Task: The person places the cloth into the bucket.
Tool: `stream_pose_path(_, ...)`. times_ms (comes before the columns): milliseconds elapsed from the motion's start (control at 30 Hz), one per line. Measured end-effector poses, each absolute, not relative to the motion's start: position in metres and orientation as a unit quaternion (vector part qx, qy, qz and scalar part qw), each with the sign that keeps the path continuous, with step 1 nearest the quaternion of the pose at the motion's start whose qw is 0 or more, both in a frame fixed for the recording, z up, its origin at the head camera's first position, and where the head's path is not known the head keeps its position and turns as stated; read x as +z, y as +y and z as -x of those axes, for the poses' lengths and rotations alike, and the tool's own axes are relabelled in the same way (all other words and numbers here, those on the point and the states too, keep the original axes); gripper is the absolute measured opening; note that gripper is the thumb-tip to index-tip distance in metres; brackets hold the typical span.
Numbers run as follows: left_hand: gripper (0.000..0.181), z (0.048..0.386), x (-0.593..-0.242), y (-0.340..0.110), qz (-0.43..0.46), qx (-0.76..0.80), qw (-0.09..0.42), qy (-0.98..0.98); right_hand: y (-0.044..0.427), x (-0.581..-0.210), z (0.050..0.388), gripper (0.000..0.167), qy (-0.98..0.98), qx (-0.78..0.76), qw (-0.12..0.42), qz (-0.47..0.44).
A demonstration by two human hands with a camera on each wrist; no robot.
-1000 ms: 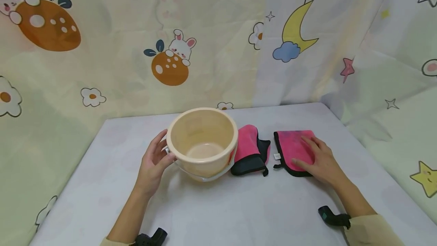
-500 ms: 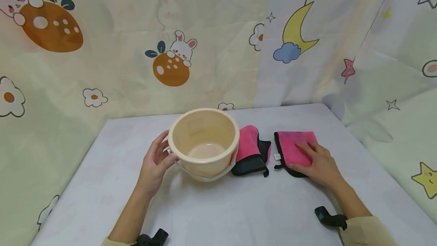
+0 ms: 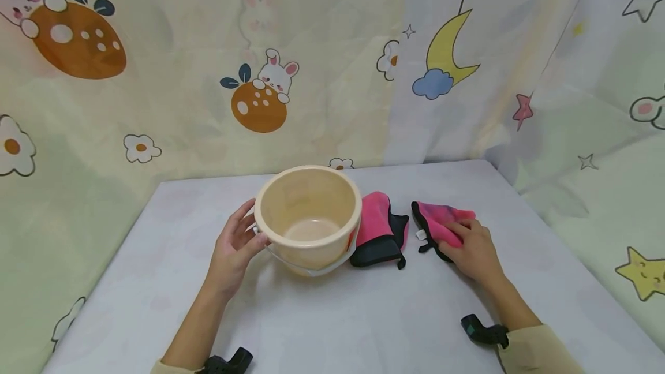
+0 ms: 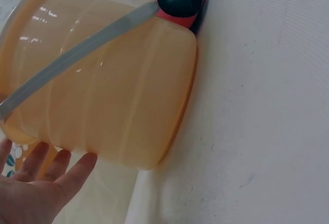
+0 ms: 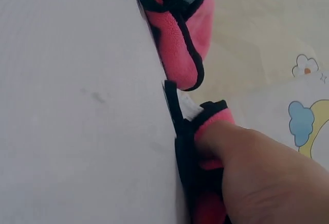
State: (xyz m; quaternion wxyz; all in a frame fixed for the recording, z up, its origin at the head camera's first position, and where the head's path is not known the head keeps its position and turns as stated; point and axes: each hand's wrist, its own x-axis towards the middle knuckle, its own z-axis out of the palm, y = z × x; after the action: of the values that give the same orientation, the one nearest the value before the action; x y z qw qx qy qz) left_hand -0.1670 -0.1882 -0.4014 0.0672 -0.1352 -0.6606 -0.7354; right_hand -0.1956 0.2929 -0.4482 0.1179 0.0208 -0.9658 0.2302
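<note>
A cream plastic bucket [image 3: 309, 206] with a pale handle [image 4: 77, 54] stands on the white table. My left hand [image 3: 236, 253] rests against its left side; in the left wrist view the fingers are fairly straight and their tips touch the wall. My right hand [image 3: 473, 253] pinches a folded pink cloth [image 3: 439, 218] with black edging, which bunches up between thumb and fingers. In the right wrist view the thumb presses into the cloth [image 5: 218, 118], and the other fingers are hidden. A white tag [image 3: 421, 235] and a black loop stick out at its left.
Between the bucket and my right hand lies a second folded pink cloth [image 3: 376, 218] with a dark grey part, close against the bucket's right side. The white table [image 3: 343, 322] ends at a printed fabric backdrop [image 3: 332, 74] behind and at the sides.
My right hand has moved slightly left and its fingers have closed on the pink cloth, which lay flat before and is now bunched. The left hand and bucket have stayed in place.
</note>
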Motion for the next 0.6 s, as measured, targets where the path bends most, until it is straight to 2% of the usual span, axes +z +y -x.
stream_pose_path(600,0.073,0.1671,-0.3997,-0.1896,0.131,-0.731,0.055,-0.668,0.2916,-0.4508,0.2005,0.038,-0.933,0.321,0.151,0.062)
